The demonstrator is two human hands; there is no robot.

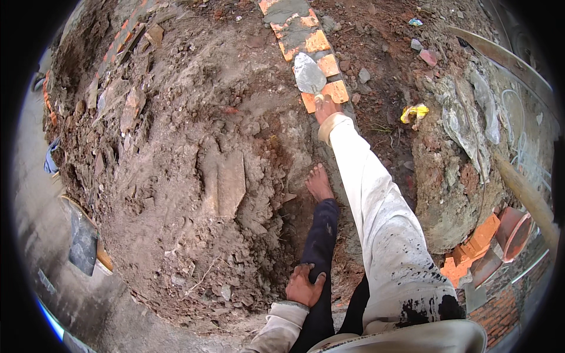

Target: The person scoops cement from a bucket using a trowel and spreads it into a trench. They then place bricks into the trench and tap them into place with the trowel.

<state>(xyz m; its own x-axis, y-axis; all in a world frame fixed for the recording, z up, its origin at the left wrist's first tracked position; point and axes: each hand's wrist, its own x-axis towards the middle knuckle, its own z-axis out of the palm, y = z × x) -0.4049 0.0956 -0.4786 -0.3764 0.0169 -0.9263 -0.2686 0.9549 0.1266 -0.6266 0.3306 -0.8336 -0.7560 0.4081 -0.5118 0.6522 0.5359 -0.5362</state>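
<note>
My right hand [325,107] is stretched far forward, closed around the handle of a trowel. The trowel's grey, mortar-smeared blade [309,73] lies over the near end of a row of orange bricks [316,41]. Grey mortar [291,36] covers parts of the bricks farther along the row. The nearest brick [336,91] sits beside and under my right hand. My left hand [304,285] rests on my dark-trousered leg at the knee, fingers bent loosely over the cloth and holding no tool.
A mound of earth [176,176] fills the left, with a flat broken slab [226,185] in it. My bare foot [319,182] stands in the trench. To the right are a yellow wrapper [415,113], plastic sheeting [462,120], a wooden pole [524,188] and stacked orange bricks [474,244].
</note>
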